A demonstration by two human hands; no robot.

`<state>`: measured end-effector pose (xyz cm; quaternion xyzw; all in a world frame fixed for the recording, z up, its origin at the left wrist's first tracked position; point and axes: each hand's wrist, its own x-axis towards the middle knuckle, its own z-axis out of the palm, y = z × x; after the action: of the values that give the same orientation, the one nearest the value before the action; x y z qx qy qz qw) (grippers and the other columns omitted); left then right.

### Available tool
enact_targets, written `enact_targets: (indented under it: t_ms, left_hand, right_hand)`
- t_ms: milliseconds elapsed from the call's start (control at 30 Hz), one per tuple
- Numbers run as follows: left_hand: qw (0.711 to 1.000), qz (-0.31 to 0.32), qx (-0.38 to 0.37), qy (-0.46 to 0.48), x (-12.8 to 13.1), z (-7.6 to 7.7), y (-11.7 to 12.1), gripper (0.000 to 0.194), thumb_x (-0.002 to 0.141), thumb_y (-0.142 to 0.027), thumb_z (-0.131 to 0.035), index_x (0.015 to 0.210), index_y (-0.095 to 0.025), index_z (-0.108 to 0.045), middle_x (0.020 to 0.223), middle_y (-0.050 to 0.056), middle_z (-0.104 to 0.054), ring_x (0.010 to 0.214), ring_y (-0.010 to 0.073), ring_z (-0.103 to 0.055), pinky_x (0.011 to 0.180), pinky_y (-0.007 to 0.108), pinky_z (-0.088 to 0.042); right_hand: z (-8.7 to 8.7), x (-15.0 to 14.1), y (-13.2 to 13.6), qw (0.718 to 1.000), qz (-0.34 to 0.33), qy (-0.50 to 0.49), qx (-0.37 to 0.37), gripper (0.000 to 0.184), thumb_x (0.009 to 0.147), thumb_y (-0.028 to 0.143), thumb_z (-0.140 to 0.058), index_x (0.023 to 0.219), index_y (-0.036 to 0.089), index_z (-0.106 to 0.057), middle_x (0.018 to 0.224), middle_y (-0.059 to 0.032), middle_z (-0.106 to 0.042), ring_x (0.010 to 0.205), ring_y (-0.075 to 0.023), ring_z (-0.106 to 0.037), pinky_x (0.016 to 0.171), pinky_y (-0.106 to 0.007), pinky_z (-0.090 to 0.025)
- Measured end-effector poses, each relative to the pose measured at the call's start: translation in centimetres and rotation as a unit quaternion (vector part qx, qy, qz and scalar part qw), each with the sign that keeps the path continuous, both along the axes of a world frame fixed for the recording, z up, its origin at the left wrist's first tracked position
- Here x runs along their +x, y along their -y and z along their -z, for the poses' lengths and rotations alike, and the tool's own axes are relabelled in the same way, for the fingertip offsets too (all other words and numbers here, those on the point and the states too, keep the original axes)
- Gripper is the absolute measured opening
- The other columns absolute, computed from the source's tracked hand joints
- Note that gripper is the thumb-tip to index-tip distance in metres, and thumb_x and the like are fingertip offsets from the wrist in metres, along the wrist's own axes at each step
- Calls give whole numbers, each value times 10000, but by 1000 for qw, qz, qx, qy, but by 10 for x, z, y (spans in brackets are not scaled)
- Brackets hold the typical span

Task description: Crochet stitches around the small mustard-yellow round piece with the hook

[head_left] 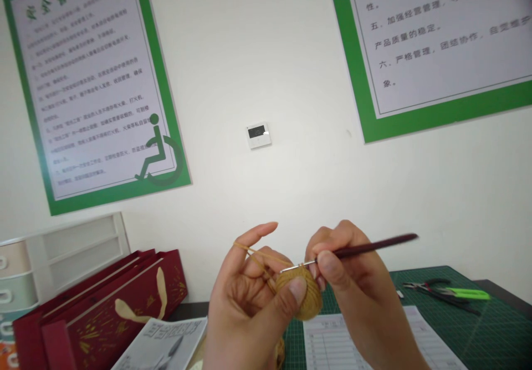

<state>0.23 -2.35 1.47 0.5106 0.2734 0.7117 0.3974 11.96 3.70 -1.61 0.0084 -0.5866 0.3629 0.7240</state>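
- One rounded piece of mustard yarn work (312, 302) sits low in the middle of the view, held up in the air over a green cutting mat (432, 325); its surface shows close, curving ridges, and the left thumb covers part of its near side.
- Left grip (253, 301): thumb and fingers pinch the yarn work; the index finger stands raised, with mustard yarn (266, 255) looped over it and running to the piece.
- Right grip (353, 276): thumb and fingers pressed together on a crochet hook (376, 245), dark red handle, silver tip lying at the upper edge of the work.
- Below, a printed sheet (326, 342) lies on the mat, partly behind the right wrist.
- Right, well apart from the hands: pliers (419, 287) beside a green-handled tool (467, 293), near the mat's far edge; gridded green shows between them and the sheet.
- Left: a booklet (162, 345) reaches the left wrist; red gift bags (112, 314) stand beyond, closing that side. Dark worktop (193, 309) shows as a strip.
- Ahead and above the raised fingertips: plain white wall (266, 193).
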Motion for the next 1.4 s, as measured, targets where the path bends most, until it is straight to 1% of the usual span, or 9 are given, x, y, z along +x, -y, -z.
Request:
enact_targets:
  t_ms: [33, 100, 167, 233, 333, 400, 500, 1100, 1400]
  left_hand:
    - [1000, -6, -2, 4, 0, 0, 0, 641, 683, -105, -869, 1255, -234, -610, 708, -18, -673, 650, 150, -626, 619, 267, -518]
    - [1000, 12, -8, 15, 0, -1, 2, 640, 673, -91, -872, 1252, -216, -631, 704, -12, -677, 641, 136, -611, 606, 242, -503]
    - [997, 72, -25, 29, -1, -3, 4, 641, 651, -85, -879, 1243, -199, -662, 710, 2, -680, 656, 139, -608, 624, 247, -500]
    - [988, 138, -54, 51, -2, -5, 6, 647, 626, -75, -883, 1233, -189, -690, 732, 5, -668, 686, 140, -610, 670, 260, -504]
    - [979, 179, -78, 66, -6, -6, 8, 648, 627, -61, -870, 1239, -193, -704, 742, 2, -632, 765, 173, -642, 721, 278, -511]
    - [980, 175, -76, 55, -9, -6, 8, 657, 647, -64, -852, 1266, -213, -690, 747, 6, -623, 774, 185, -641, 690, 275, -508]
    - [982, 171, -66, 41, -12, -4, 6, 672, 659, -78, -847, 1288, -235, -670, 741, 5, -623, 723, 166, -601, 663, 276, -492]
    - [989, 138, -45, 36, -8, -2, 5, 710, 650, -114, -856, 1309, -250, -630, 735, 1, -610, 751, 224, -630, 751, 367, -506]
    - [994, 104, -25, 34, -6, -4, 5, 865, 653, -84, -881, 1424, -275, -537, 728, -9, -654, 714, 128, -570, 685, 229, -478]
  right_hand:
    - [2, 2, -1, 992, 96, 1, 78, 53, 937, 182, -609, 935, 235, -618, 786, 16, -604, 687, -113, -572, 604, -246, -483]
    - [5, 5, -2, 936, 268, 13, 229, 261, 851, 42, -651, 1041, 221, -670, 849, -18, -651, 745, -141, -598, 628, -284, -506]
    - [7, 4, -1, 889, 333, 9, 315, 382, 814, -14, -661, 1130, 201, -673, 856, -38, -674, 730, -151, -595, 609, -301, -509]
    - [8, -4, 1, 912, 270, -37, 306, 303, 892, 70, -624, 1162, 205, -655, 799, -34, -659, 691, -160, -591, 571, -311, -506]
    - [7, -16, 6, 980, 76, -117, 141, 80, 983, 256, -565, 1033, 260, -628, 721, 3, -603, 640, -150, -564, 556, -303, -483]
    - [6, -19, 8, 989, -14, -128, 76, 85, 1014, 304, -515, 998, 272, -591, 707, 13, -599, 654, -149, -572, 589, -304, -483]
    - [6, -14, 10, 989, -70, -112, 59, 122, 1037, 318, -465, 1011, 270, -574, 711, 13, -617, 678, -147, -588, 636, -311, -480]
    - [2, -12, 16, 986, -130, -105, -24, 173, 1036, 364, -438, 949, 282, -564, 707, 21, -569, 655, -142, -544, 591, -271, -453]
    - [2, -14, 12, 992, -99, -64, 41, 82, 1008, 323, -539, 998, 274, -603, 898, -7, -678, 835, -138, -620, 752, -286, -504]
